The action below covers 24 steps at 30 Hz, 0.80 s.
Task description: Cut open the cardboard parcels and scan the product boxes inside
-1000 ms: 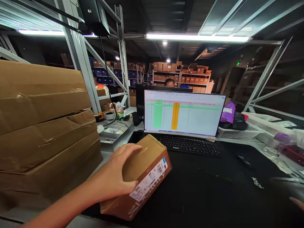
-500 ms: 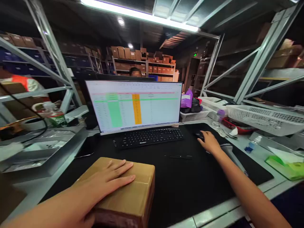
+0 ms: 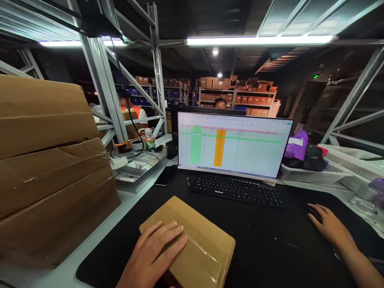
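Observation:
My left hand [image 3: 157, 252] grips a brown cardboard box [image 3: 207, 240] at its near left part. The fingers press on the taped top; the thumb is mostly hidden by the near side. The box sits at an angle on a black desk mat [image 3: 258, 256]. Over on the right, my right hand [image 3: 334, 228] is curled over a black computer mouse [image 3: 316, 213], which shows only in part. A black keyboard [image 3: 237, 190] lies beyond the box, before a monitor [image 3: 255, 148] with a coloured spreadsheet. Between box and mouse lies a thin dark pen [image 3: 276, 239].
Large stacked cartons [image 3: 51, 172] rise at the left. A dark phone [image 3: 164, 176] and a grey tray [image 3: 138, 174] lie beyond them. A white basket [image 3: 315, 174] carries a purple bag [image 3: 297, 146]. Two people, one in an orange vest [image 3: 139, 111], are in the background.
The view has swung left, bringing the stacked cartons into sight. The box has turned clockwise on the mat with my left hand on it. My right hand stays on the mouse.

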Each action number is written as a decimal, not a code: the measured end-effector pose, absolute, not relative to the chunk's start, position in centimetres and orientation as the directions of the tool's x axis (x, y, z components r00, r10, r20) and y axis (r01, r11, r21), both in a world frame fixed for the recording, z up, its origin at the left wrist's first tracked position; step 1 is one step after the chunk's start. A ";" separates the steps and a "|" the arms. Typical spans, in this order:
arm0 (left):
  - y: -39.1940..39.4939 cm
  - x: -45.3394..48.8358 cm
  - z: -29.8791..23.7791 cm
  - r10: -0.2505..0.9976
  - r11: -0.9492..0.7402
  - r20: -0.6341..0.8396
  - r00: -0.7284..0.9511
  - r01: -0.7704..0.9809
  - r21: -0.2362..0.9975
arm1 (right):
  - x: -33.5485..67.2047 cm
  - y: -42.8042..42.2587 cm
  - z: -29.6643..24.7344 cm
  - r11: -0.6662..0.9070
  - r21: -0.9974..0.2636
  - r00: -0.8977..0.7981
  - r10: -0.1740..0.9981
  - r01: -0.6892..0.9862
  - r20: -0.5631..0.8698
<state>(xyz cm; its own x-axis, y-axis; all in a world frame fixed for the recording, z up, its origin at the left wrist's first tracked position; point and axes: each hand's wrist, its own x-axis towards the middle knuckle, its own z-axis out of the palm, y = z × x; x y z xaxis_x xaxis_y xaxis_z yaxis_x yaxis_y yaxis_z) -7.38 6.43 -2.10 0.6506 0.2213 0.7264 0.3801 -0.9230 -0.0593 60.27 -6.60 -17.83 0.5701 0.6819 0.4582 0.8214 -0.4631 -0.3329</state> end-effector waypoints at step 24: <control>8.4 -5.6 -4.5 0.116 -0.933 0.853 0.508 0.351 -0.082 | 54.9 -6.1 -13.0 -0.509 -0.201 0.528 0.654 0.837 0.542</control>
<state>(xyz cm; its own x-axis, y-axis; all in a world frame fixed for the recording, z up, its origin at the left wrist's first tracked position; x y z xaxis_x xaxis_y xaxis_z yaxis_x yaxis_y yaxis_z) -5.61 8.37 -4.51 0.5082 0.1163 0.8533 0.3512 -0.9327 -0.0820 54.85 -6.12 -13.03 0.5278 0.6539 0.5420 0.8370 -0.5091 -0.2007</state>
